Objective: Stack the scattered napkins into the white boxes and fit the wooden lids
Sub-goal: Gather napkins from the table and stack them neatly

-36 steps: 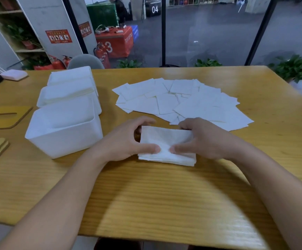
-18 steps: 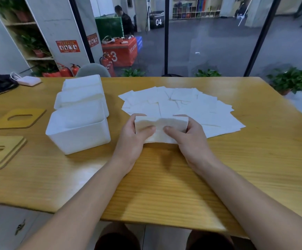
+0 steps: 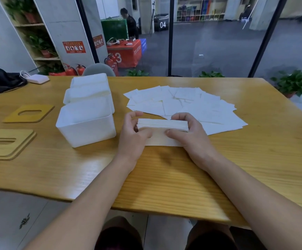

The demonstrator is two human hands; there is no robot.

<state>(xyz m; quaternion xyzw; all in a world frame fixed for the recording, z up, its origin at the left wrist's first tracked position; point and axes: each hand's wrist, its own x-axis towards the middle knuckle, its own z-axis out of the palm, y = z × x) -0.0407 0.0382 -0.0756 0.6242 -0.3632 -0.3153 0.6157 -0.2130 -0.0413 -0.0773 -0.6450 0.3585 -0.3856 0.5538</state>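
**Napkin stack squared up on edge**

Both hands, the left hand and right hand, gripped a napkin stack by its ends, upright on the wooden table, beside an empty white box and before the scattered napkins.

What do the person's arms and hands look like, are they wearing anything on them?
Nothing is worn on them. The left hand and right hand are bare, with no gloves, rings, watch or bracelet showing. Both forearms are bare too, and no sleeve comes into the picture.
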